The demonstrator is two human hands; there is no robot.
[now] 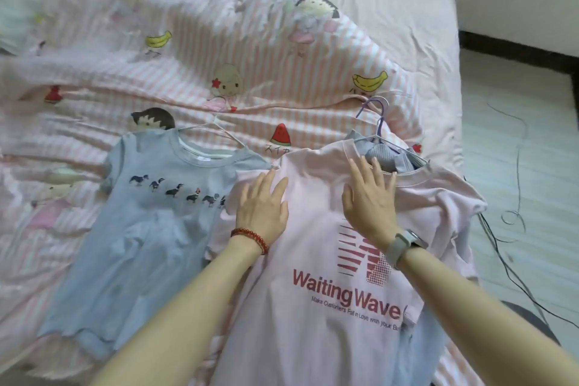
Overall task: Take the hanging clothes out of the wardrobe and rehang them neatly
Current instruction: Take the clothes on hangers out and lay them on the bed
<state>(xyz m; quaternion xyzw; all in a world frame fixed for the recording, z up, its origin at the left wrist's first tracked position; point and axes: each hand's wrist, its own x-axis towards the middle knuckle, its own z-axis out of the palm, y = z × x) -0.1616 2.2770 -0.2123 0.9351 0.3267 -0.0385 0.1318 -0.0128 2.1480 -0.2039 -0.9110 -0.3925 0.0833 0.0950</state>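
A pale pink T-shirt (313, 316) with red "Waiting Wave" print lies face up on the bed, on top of other clothes. My left hand (261, 207) rests flat on its left shoulder, fingers apart. My right hand (369, 197) lies flat near the collar, fingertips at the neck opening. Grey-blue clothes (380, 153) on hangers show through that neck opening, with purple and white hanger hooks (374, 113) sticking out above. To the left lies a grey-blue T-shirt (150, 229) with a row of small birds, on a white hanger (216, 128).
The bed carries a pink striped cartoon-print cover (219, 50) and a plain pink sheet (407, 19) at the far right. Right of the bed is a pale floor (526, 166) with thin dark cables (513, 216). No wardrobe is in view.
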